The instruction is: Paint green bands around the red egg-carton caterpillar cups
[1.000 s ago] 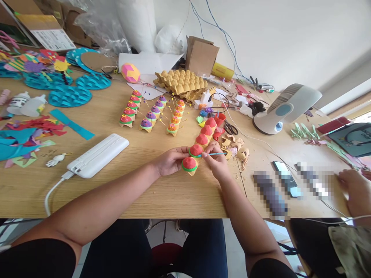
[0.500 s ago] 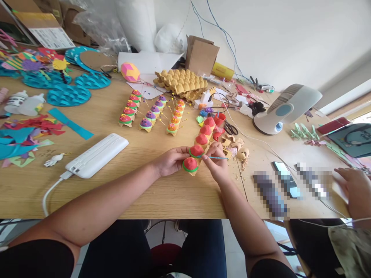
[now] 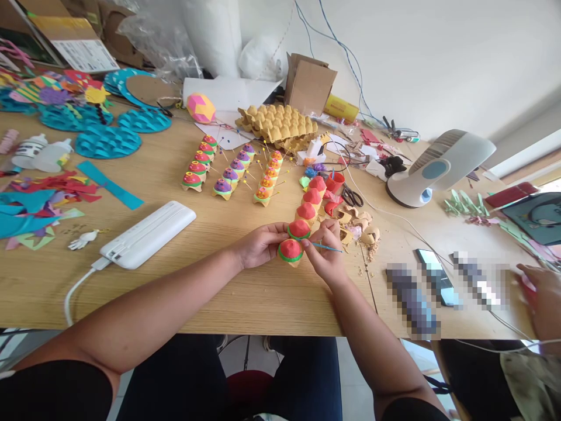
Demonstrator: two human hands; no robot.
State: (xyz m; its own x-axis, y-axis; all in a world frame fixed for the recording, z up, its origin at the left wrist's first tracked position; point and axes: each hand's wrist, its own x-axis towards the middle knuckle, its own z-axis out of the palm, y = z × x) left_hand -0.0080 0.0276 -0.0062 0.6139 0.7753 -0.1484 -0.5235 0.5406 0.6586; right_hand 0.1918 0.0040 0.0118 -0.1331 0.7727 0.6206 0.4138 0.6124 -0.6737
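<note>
A strip of egg carton point(image 3: 290, 250) with red domes angles away from me over the table. Green bands ring its two nearest domes; any on the farther ones are hard to see. My left hand point(image 3: 262, 244) grips the strip from the left, fingers against the second dome. In my right hand point(image 3: 325, 257), a thin blue stick-like tool point(image 3: 329, 248) is pinched, its tip at the green band between the two near domes. Finished-looking rows in red point(image 3: 202, 156), purple point(image 3: 230, 173) and orange point(image 3: 268, 180) stand beyond, with ball-headed pins around the purple and orange ones.
Torn carton scraps point(image 3: 357, 221), scissors point(image 3: 352, 196) and a red cup point(image 3: 335, 181) lie right of the strip. A white power bank point(image 3: 149, 234) is at left, a fan point(image 3: 433, 169) at right. Phones point(image 3: 438, 278) lie near another person's hand point(image 3: 546, 292). Egg trays point(image 3: 280, 126) sit behind.
The tool in my right hand has tilted, its free end now lower. The view has shifted slightly. At far right, the other person's hand now has something pink-red by it.
</note>
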